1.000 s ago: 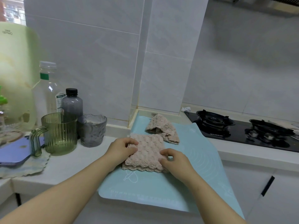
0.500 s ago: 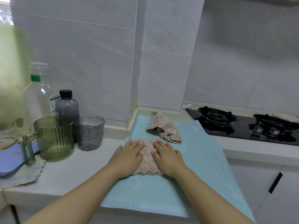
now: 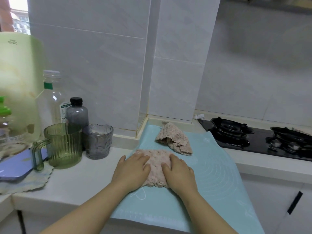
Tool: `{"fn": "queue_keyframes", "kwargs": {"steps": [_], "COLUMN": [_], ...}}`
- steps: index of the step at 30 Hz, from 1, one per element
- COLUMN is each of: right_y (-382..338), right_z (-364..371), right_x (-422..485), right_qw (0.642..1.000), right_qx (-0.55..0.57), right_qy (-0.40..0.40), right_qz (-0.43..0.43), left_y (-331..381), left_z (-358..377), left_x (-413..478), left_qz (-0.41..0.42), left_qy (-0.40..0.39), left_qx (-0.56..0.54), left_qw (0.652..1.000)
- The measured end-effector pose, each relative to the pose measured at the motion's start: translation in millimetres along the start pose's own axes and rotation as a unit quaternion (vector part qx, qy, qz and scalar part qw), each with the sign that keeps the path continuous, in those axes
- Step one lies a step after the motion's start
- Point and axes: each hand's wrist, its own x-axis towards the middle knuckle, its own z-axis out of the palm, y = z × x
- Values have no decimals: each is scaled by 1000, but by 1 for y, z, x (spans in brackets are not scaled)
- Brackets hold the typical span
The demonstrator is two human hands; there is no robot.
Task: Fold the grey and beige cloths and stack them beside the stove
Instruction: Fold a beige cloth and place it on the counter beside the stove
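A folded beige cloth (image 3: pixel 156 163) lies flat on the pale blue mat (image 3: pixel 214 173). My left hand (image 3: pixel 132 170) presses on its left side with straight fingers. On its right side rests my right hand (image 3: pixel 179 172), also flat. Much of the cloth is hidden under the two palms. A second beige-grey cloth (image 3: pixel 173 138) sits crumpled farther back on the mat, apart from both hands. The black gas stove (image 3: pixel 258 137) is to the right of the mat.
Left of the mat stand a grey textured cup (image 3: pixel 98 141), a green ribbed jug (image 3: pixel 63 146), a dark bottle (image 3: pixel 76 111) and a clear bottle (image 3: pixel 51 98). A purple board (image 3: pixel 15 167) lies at far left. The tiled wall is close behind.
A second ago both hands gripped the cloth's edges with curled fingers. They then flattened on top of it and have since slid slightly apart, showing more cloth between them.
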Motion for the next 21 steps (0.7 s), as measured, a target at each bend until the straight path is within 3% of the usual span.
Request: {"fn": "queue_keyframes", "kwargs": {"steps": [4, 8, 12, 15, 21], "right_y": [3, 1, 2, 3, 3], "right_z": [-7, -7, -10, -11, -16], "right_x": [-3, -6, -7, -11, -19], "right_qw": [986, 998, 998, 986, 919], "right_qx": [102, 20, 54, 161, 386], "right_qy": [87, 15, 16, 21, 52], "right_qz": [99, 65, 12, -34, -64], "left_y": [0, -4, -8, -11, -10], "left_z": [-6, -8, -9, -9, -10], "left_x": [-12, -12, -6, -4, -4], "left_qz": [-37, -124, -155, -164, -158], "left_qy": [177, 90, 42, 39, 37], "left_qx": [21, -48, -78, -110, -129], "left_qw": [983, 987, 984, 979, 978]}}
